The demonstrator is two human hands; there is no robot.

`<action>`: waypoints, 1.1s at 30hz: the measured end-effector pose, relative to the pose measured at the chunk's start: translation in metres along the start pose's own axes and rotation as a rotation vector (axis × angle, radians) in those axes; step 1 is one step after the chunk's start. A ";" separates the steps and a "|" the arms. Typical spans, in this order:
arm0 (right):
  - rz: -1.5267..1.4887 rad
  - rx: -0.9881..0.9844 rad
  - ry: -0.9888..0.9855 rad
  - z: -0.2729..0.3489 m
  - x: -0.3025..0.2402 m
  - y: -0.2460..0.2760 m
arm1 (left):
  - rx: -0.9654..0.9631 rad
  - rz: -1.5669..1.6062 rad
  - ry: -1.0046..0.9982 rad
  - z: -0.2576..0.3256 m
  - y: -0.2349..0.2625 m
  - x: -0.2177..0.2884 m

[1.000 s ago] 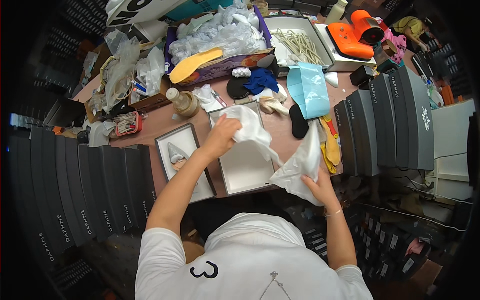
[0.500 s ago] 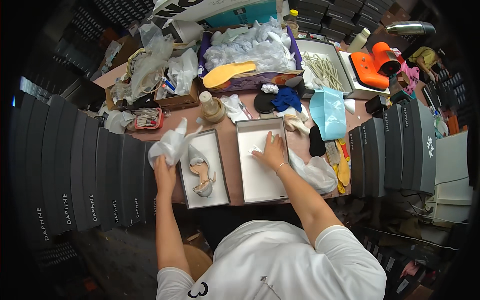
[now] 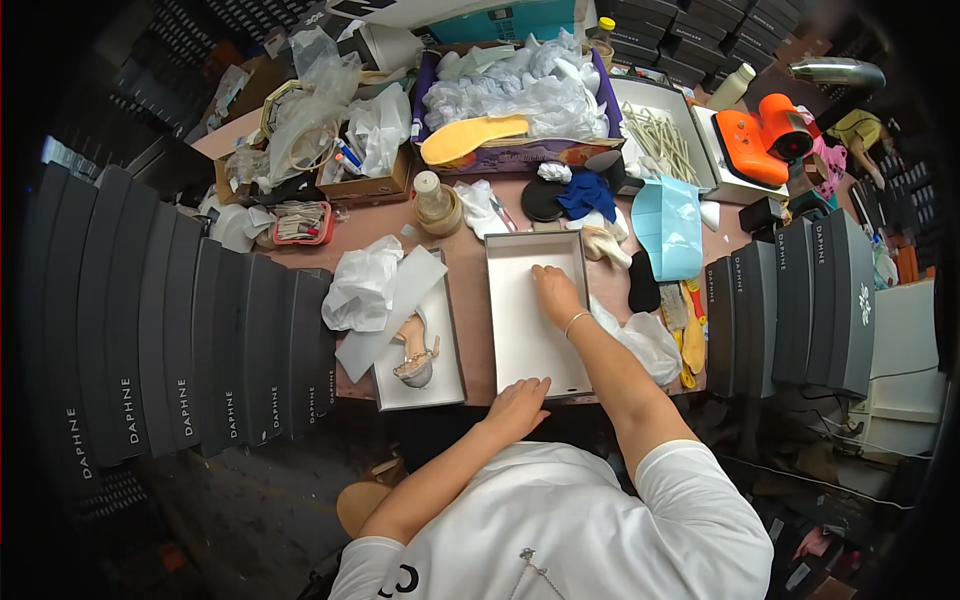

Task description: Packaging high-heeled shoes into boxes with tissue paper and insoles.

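Observation:
A shallow grey shoe box part (image 3: 515, 340) with a white inside lies before me; whether it is lid or base I cannot tell. My left hand (image 3: 517, 408) grips its near edge, fingers over the wall and thumb outside. Inside it, toward the far right side, my right hand (image 3: 557, 295) is closed with curled fingers; anything in them is hidden. To the left, a second shoe box (image 3: 447, 370) holds a silvery ankle-strap shoe (image 3: 413, 366). Crumpled white tissue paper (image 3: 362, 288) and a flat translucent sheet (image 3: 395, 310) lie across its left part, covering some of the shoe.
Dark shoe boxes (image 3: 215, 350) stand in rows at left and right. Behind are a purple carton (image 3: 520, 155) of crumpled paper, a yellow insole (image 3: 470, 138), a bottle (image 3: 436, 205) and an orange device (image 3: 755, 145). Brushes (image 3: 692, 330) and plastic wrap (image 3: 645, 345) lie at right.
My left hand has let go of the tissue paper onto the left box and moved right to the other box part's near edge. My right hand's spread fingers have curled; the small white packet is out of sight.

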State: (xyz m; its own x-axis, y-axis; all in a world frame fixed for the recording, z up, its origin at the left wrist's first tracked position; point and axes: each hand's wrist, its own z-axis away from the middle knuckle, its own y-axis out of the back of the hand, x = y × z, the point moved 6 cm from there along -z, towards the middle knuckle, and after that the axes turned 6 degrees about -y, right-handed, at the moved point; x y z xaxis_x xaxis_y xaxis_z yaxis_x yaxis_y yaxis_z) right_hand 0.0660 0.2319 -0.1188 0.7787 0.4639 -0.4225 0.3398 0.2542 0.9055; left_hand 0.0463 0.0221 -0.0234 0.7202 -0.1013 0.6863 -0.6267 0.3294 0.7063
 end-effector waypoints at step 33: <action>-1.883 0.359 -0.808 0.562 -0.003 0.044 | -0.816 1.219 -0.403 0.012 -0.068 0.301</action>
State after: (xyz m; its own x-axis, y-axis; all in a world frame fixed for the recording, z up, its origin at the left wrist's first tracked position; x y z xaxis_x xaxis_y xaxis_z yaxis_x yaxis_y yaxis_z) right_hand 0.3754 -0.2352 -0.0552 -0.5911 -0.5225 -0.6145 0.8038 -0.3182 -0.5026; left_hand 0.3024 -0.0418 0.1372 -0.3101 0.4108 0.8574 -0.3324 0.7981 -0.5026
